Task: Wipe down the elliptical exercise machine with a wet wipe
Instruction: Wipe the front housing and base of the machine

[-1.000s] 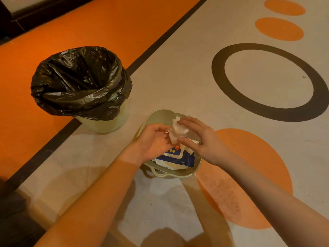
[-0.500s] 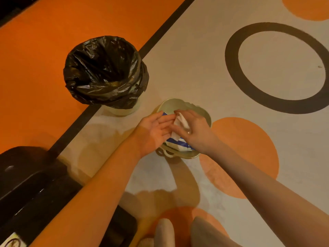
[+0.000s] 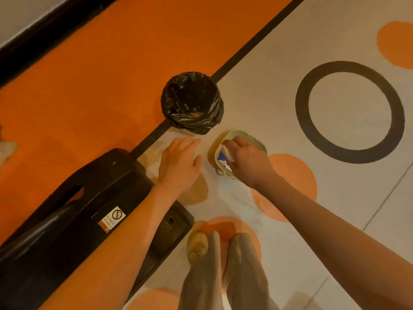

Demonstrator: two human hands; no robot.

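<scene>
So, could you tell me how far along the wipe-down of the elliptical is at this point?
Only the start looks done: a wet wipe is out of the blue wipe pack in the green basket on the floor. In hand: the right hand grips that wipe, while the left hand hovers open beside the basket. Left: all the wiping; the black elliptical base looks untouched.

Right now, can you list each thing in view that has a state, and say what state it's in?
Bin with black plastic liner: upright, open, liner folded over the rim.
Pale green basket: on the floor, holding the wipe pack.
Blue and white wipe pack: lying in the basket.
White wet wipe: pinched by the right hand.
Right hand: gripping the wipe.
Left hand: open, fingers straight, holding nothing.
</scene>
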